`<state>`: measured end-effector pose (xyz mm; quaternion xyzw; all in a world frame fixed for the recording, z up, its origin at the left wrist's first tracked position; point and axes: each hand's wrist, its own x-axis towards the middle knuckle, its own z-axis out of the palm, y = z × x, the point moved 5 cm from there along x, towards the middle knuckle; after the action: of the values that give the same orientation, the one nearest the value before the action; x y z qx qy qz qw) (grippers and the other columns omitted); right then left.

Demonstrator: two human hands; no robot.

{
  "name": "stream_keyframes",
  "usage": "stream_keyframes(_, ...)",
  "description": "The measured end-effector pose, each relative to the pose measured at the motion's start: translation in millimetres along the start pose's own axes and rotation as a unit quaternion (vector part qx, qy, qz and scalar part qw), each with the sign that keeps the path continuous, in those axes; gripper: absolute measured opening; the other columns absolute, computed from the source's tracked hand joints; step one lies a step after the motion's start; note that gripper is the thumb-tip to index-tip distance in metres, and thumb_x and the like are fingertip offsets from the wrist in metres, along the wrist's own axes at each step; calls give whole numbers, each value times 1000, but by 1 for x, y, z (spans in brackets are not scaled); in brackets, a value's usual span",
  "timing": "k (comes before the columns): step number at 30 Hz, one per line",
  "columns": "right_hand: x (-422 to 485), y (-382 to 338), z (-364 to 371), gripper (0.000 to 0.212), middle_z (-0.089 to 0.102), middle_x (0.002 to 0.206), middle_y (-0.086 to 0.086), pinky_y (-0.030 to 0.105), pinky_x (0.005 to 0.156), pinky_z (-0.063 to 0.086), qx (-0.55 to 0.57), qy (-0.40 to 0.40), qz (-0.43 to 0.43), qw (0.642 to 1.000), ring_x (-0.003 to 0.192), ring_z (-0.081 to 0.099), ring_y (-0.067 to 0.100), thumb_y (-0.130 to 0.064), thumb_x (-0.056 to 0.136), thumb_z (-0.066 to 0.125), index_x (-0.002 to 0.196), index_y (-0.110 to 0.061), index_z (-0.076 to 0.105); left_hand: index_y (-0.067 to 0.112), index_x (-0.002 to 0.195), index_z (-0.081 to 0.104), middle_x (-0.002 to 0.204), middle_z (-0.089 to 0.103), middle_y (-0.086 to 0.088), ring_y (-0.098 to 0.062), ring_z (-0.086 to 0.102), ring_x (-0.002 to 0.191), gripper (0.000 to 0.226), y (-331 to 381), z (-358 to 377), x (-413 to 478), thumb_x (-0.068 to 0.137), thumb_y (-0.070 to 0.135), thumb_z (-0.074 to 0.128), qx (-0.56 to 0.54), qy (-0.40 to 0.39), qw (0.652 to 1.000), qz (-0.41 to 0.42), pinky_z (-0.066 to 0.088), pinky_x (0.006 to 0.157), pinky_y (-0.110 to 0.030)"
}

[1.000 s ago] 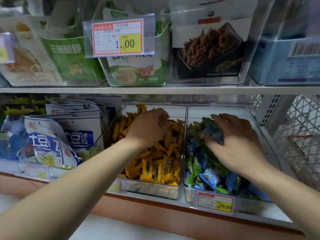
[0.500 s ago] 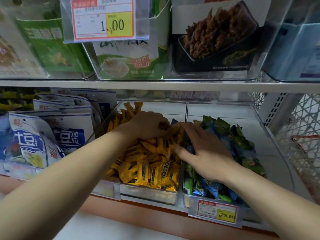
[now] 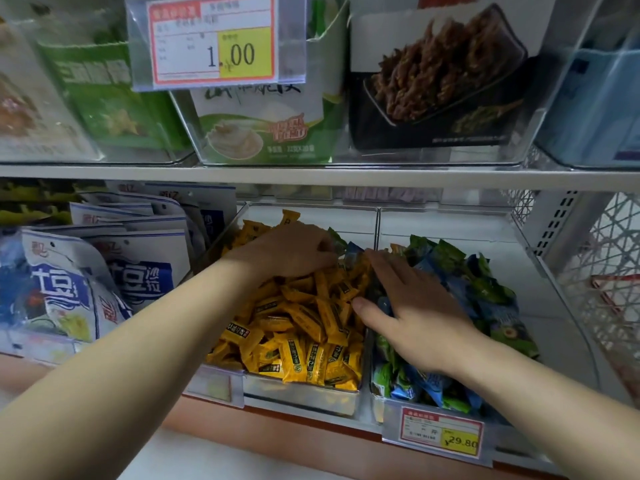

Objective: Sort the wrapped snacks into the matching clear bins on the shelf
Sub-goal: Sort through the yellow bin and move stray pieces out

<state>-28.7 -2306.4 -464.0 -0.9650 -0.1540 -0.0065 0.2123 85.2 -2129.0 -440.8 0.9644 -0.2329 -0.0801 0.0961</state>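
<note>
Two clear bins stand side by side on the lower shelf. The left bin (image 3: 304,398) is heaped with yellow wrapped snacks (image 3: 298,327). Blue and green wrapped snacks (image 3: 485,289) fill the right bin (image 3: 394,415). My left hand (image 3: 287,251) lies palm down on the back of the yellow heap, fingers curled at a green and a blue wrapper (image 3: 346,245) among the yellow ones; whether it grips them is hidden. My right hand (image 3: 412,303) lies flat with straight fingers across the divider, over the blue and green snacks, thumb on the yellow side.
Blue and white snack bags (image 3: 104,271) fill the bin to the left. Boxed goods in clear bins line the upper shelf (image 3: 311,176), with a 1.00 price tag (image 3: 211,41) above. A 29.80 tag (image 3: 441,434) hangs under the right bin. White wire mesh (image 3: 602,271) stands at the right.
My right hand has slid left from the middle of the blue-green bin to the divider. My left hand has stayed at the back of the yellow heap. The view has drawn closer.
</note>
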Motion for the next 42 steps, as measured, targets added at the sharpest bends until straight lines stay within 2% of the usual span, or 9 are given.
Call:
stream_keyframes(4, -1, -2, 0, 90, 5, 165, -11, 34, 118, 17, -1, -1, 0, 1000, 150, 15, 18, -85, 75, 10, 154, -43, -4, 28, 119, 55, 93, 61, 4, -11, 54, 75, 37, 4, 5, 24, 92, 54, 55, 8, 78, 995, -63, 38, 59, -29)
stream_keyframes(9, 0, -1, -1, 91, 4, 166, -11, 34, 118, 15, 5, -2, -5, 1000, 150, 13, 17, -85, 75, 11, 154, -43, -4, 35, 122, 61, 119, 54, -5, -25, 56, 103, 42, 1, 11, 29, 83, 49, 70, 88, 101, 989, -64, 46, 73, -33)
stream_keyframes(16, 1, -3, -12, 81, 24, 156, -13, 25, 106, 24, 74, 73, -12, 995, 140, 27, 13, -73, 83, 46, 152, -42, 15, 31, 109, 61, 104, 69, 12, 2, 65, 88, 32, 20, -28, -20, 82, 31, 78, -225, 246, 943, -7, 51, 70, -11)
stream_keyframes(20, 1, -4, -26, 49, 46, 132, -22, 13, 94, 31, 271, 163, -2, 949, 121, 42, -3, -46, 96, 56, 142, -44, 39, 26, 105, 71, 100, 74, 9, -8, 70, 94, 26, 58, -21, -53, 80, 26, 81, -349, 157, 922, 62, 56, 85, -30)
stream_keyframes(24, -8, -2, -44, 17, 67, 98, -18, 7, 70, 42, 319, 223, -11, 921, 89, 60, -7, -27, 97, 60, 105, -41, 61, 29, 105, 74, 95, 76, 6, -10, 71, 94, 23, 68, -15, -59, 82, 28, 77, -415, 122, 899, 74, 55, 87, -27)
stream_keyframes(27, -19, 16, -63, 15, 67, 93, -17, 14, 66, 46, 227, 240, 27, 944, 82, 61, 0, -32, 92, 62, 105, -40, 60, 30, 101, 71, 89, 75, 11, -4, 69, 89, 14, 50, -20, -38, 88, 24, 69, -342, 174, 923, 14, 54, 86, -25)
stream_keyframes(31, -22, 38, -68, 48, 51, 134, -4, 38, 91, 43, -66, 168, 114, 977, 120, 47, 23, -50, 90, 51, 137, -39, 46, 23, 112, 68, 108, 67, 7, -7, 61, 98, 21, 38, -13, 9, 92, 23, 65, -130, 188, 973, -23, 52, 92, -31)
stream_keyframes(36, -14, 30, -50, 49, 44, 135, -8, 32, 97, 36, 1, 127, 59, 990, 125, 39, 18, -52, 90, 49, 136, -34, 46, 11, 125, 61, 125, 60, -7, -25, 57, 111, 38, 28, 21, 61, 96, 35, 60, -36, 57, 995, -78, 49, 90, -35)
stream_keyframes(42, -9, -5, -23, 68, 24, 151, -22, 28, 111, 30, 23, 42, -71, 996, 139, 25, 5, -72, 86, 25, 147, -41, 33, 10, 106, 67, 114, 65, -11, -21, 58, 94, 31, 17, 34, 74, 90, 36, 67, -53, 64, 991, -104, 51, 80, -37)
